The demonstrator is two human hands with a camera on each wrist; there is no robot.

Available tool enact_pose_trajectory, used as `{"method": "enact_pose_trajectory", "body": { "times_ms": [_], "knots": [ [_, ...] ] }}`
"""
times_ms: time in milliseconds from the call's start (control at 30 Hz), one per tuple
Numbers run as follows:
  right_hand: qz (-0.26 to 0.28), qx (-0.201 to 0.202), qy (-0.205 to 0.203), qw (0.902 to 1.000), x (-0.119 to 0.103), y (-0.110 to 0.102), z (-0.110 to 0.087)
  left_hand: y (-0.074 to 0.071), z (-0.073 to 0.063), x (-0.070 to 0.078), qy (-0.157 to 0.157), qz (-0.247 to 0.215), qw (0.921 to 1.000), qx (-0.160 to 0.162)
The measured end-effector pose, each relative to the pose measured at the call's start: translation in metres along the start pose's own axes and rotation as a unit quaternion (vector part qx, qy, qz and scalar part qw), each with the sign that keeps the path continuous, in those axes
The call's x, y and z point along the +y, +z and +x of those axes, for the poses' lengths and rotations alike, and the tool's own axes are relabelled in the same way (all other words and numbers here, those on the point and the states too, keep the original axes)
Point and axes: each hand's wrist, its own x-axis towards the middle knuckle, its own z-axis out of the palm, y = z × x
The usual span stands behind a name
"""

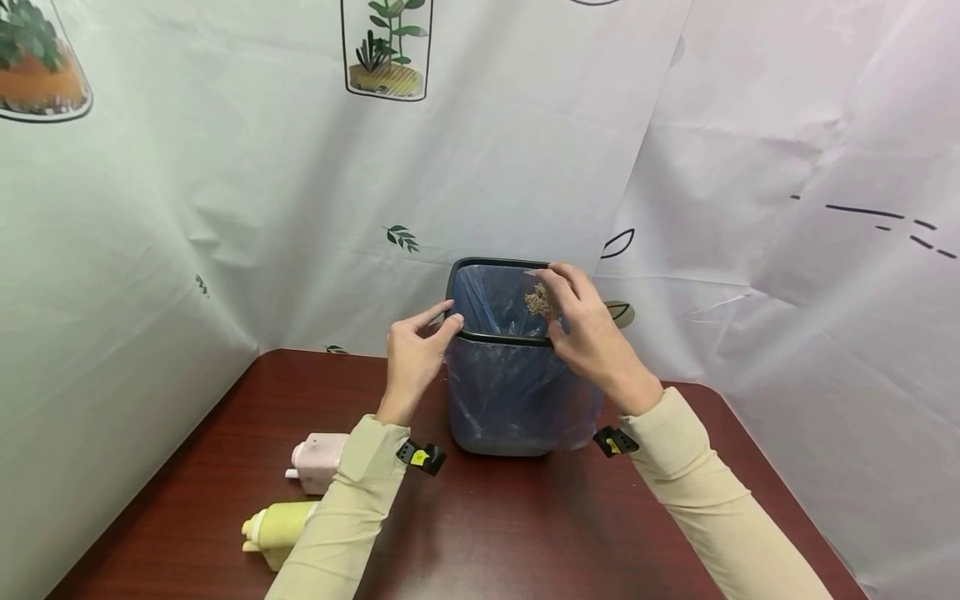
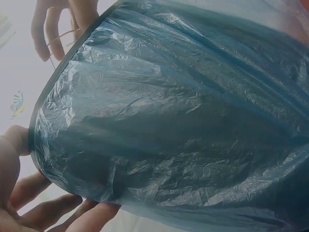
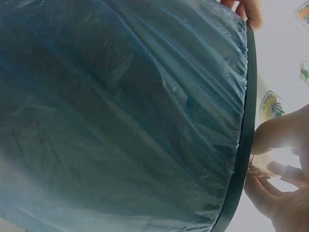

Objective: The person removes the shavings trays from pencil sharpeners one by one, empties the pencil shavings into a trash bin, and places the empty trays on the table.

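A bin (image 1: 498, 433) lined with a translucent blue bag (image 1: 517, 392) stands on the table, its mouth ringed by a dark rim (image 1: 506, 339). My left hand (image 1: 414, 354) pinches the rim at the left corner, with the thumb tip on top; in the left wrist view the left hand's fingers (image 2: 53, 212) lie along the outside of the bag. Over the right part of the mouth, my right hand (image 1: 592, 342) holds a clump of thin tan strands (image 1: 538, 300). Some strands (image 3: 258, 170) show between its fingertips in the right wrist view; exactly what they are is unclear.
On the left of the dark red table (image 1: 510, 533) lie a pink bottle-like container (image 1: 318, 462) and a yellow one (image 1: 285, 527), both partly behind the left sleeve. A white printed cloth (image 1: 510, 183) hangs close behind the bin and along both sides.
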Motion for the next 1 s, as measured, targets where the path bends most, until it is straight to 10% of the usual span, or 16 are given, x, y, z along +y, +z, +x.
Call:
{"method": "enact_pose_trajectory", "body": {
  "times_ms": [1000],
  "knots": [
    [-0.037,0.007,-0.048,0.9981,0.0009,0.0009,-0.0001,0.0008,-0.0013,-0.0001,-0.009,-0.006,0.9999,-0.004]
  ]
}}
